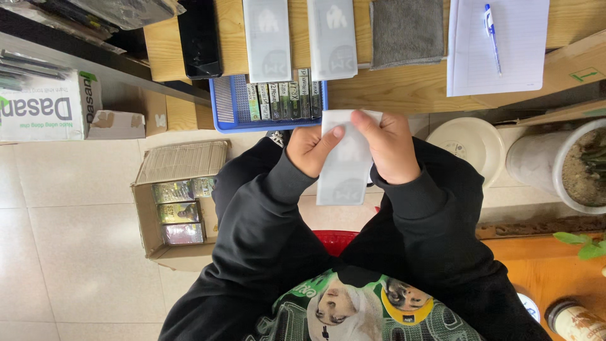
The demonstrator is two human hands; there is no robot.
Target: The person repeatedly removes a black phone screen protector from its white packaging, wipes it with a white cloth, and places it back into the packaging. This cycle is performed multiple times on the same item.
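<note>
- The left hand (pixel 310 150) has its grip closed on a pale, see-through plastic pouch (pixel 344 167), with the thumb pressed flat on the front.
- The right hand (pixel 389 146) grasps the same pouch at its top right edge, fingers curled over it.
- The pouch is up in the air between both hands, just in front of the wooden surface (pixel 391 88) and above the person's lap.
- Both arms are in black sleeves (pixel 265 215).
- Just past the hands, a blue basket (pixel 226 104) sits on the surface. A row of small boxes (pixel 283 101) stands in it.
- Two more pale pouches (pixel 267 38) lie flat on the surface behind the basket, side by side.
- A black phone (pixel 199 38) lies to the left of them, and a grey cloth (pixel 407 31) to the right.
- Farther right is white paper (pixel 524 50) with a blue and white pen (pixel 493 38) on top.
- On the floor at the left, an open cardboard box (pixel 180 202) holds shiny little packs (pixel 181 211).
- On the right, a white pot (pixel 562 167) holds a plant, with a white dish (pixel 467 145) beside it.
</note>
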